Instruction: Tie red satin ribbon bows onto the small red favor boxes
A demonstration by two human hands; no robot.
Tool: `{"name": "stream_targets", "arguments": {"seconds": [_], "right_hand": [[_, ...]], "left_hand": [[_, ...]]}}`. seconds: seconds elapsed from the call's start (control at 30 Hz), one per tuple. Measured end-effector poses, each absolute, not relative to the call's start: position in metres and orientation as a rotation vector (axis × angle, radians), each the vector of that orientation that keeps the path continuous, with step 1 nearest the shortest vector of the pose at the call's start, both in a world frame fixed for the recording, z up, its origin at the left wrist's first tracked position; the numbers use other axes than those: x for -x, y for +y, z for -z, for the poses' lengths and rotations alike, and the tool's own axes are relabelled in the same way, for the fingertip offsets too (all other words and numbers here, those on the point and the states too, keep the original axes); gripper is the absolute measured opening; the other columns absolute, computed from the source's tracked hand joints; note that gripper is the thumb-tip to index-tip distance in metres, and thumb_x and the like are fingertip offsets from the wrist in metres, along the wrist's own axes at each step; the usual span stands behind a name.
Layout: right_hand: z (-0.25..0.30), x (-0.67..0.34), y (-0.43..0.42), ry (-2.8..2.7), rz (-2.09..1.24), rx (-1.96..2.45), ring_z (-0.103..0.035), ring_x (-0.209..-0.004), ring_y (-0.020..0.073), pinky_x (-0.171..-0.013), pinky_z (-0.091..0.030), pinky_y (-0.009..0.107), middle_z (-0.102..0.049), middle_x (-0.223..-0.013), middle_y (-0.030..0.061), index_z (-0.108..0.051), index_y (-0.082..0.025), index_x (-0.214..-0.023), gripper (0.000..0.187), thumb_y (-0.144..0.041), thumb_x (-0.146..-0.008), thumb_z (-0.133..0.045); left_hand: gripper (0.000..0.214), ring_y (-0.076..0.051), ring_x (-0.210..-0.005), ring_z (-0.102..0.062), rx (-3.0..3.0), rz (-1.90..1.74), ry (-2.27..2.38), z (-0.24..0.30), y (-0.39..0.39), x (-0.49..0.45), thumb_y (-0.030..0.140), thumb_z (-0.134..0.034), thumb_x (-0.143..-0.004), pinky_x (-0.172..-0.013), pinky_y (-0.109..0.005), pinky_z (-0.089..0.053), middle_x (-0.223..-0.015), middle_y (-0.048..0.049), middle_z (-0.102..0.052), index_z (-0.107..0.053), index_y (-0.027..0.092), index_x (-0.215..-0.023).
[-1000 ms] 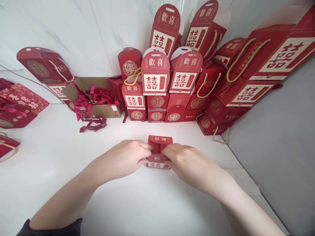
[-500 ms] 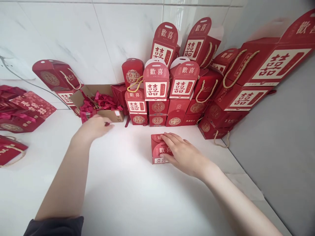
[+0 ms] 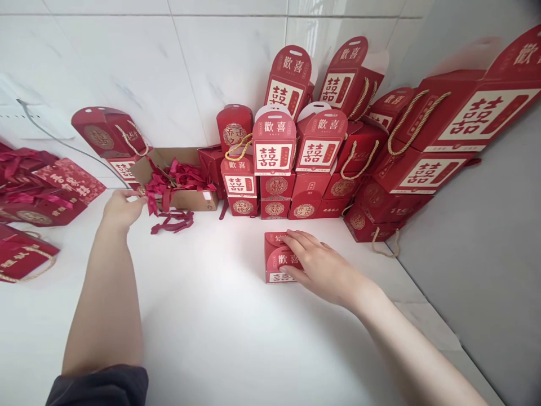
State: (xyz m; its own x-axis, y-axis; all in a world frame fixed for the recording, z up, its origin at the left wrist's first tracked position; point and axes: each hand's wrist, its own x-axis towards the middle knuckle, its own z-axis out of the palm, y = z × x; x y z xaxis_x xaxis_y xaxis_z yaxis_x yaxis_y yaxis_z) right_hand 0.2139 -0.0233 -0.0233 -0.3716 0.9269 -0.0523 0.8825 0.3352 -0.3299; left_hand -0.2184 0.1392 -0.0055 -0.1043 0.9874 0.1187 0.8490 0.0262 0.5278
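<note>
My right hand [image 3: 319, 265] lies over the top and right side of a small red gift box [image 3: 276, 262] on the white table. Its fingers rest on the top flap and its thumb presses the near flap. The box's right part is hidden by the hand. My left hand [image 3: 122, 208] is at the left front corner of an open cardboard box [image 3: 190, 200]. Its fingertips are pinched together; what they hold, if anything, I cannot make out. Crimson ribbons [image 3: 181, 176] fill the cardboard box, and a loose ribbon bundle [image 3: 172, 221] lies on the table before it.
Stacked red gift boxes [image 3: 274, 149] with rope handles line the tiled wall. A taller stack [image 3: 454, 138] leans along the grey panel at right. More red boxes and ribbons [image 3: 46, 197] sit at far left. A grey cable [image 3: 71, 149] runs down behind the cardboard box.
My left hand has moved left from the cardboard box's front to its left corner. A ribbon bundle now shows on the table there. My right hand stays on the gift box.
</note>
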Motion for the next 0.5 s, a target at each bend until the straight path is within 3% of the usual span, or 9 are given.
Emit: {"name": "stream_targets", "arguments": {"seconds": [0.07, 0.17, 0.33, 0.5], "right_hand": [[0.024, -0.214, -0.023, -2.449, -0.463, 1.665, -0.029, -0.143, 0.0275, -0.110, -0.037, 0.051, -0.036, -0.153, 0.0123, -0.037, -0.017, -0.146, 0.056, -0.038, -0.095, -0.048], [0.025, -0.214, -0.022, -2.452, -0.454, 1.650, -0.030, -0.143, 0.0276, -0.111, -0.036, 0.050, -0.037, -0.152, 0.0130, -0.037, -0.016, -0.146, 0.056, -0.038, -0.095, -0.048], [0.027, -0.215, -0.022, -2.461, -0.436, 1.633, -0.031, -0.142, 0.0282, -0.110, -0.037, 0.051, -0.038, -0.152, 0.0135, -0.038, -0.017, -0.145, 0.055, -0.038, -0.095, -0.048], [0.028, -0.215, -0.022, -2.460, -0.417, 1.620, -0.031, -0.142, 0.0286, -0.109, -0.039, 0.052, -0.038, -0.151, 0.0144, -0.039, -0.014, -0.144, 0.055, -0.039, -0.095, -0.047]], "left_hand": [[0.033, -0.011, -0.071, -0.054, -1.708, -0.809, 2.045, 0.016, 0.144, 0.218, 0.045, -0.031, -0.098, -0.070, -0.027, -0.047, -0.074, 0.0014, -0.052, -0.040, 0.015, -0.090], [0.042, -0.010, -0.071, -0.058, -1.504, -0.861, 2.008, 0.026, 0.146, 0.210, 0.055, -0.026, -0.097, -0.070, -0.026, -0.048, -0.076, 0.0005, -0.053, -0.036, 0.016, -0.084], [0.056, -0.012, -0.070, -0.054, -1.402, -0.832, 2.069, 0.027, 0.141, 0.198, 0.068, -0.039, -0.087, -0.063, -0.026, -0.042, -0.074, 0.0011, -0.055, -0.046, 0.013, -0.085], [0.054, -0.024, -0.104, -0.049, -1.441, -1.004, 2.395, 0.023, 0.135, 0.190, 0.068, -0.050, -0.081, -0.085, -0.038, -0.036, -0.082, 0.0002, -0.050, -0.050, 0.015, -0.089]]}}
